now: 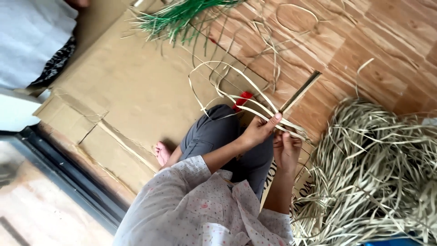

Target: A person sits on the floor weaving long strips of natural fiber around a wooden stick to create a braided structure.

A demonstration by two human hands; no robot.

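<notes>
My left hand pinches several long pale leaf strips, thumb on top. The strips loop up and away over the cardboard. My right hand sits just below and beside it, fingers closed on the same bundle of strips where they cross. A flat dark wooden stick rises at a slant from behind my left hand. Both hands work above my bent knee in grey trousers. A small red item lies partly hidden behind the knee.
A big heap of dry pale strips fills the right side. Green strips lie at the top. I sit on flattened cardboard over a wooden floor. Another person in white is at the top left. A dark door track runs lower left.
</notes>
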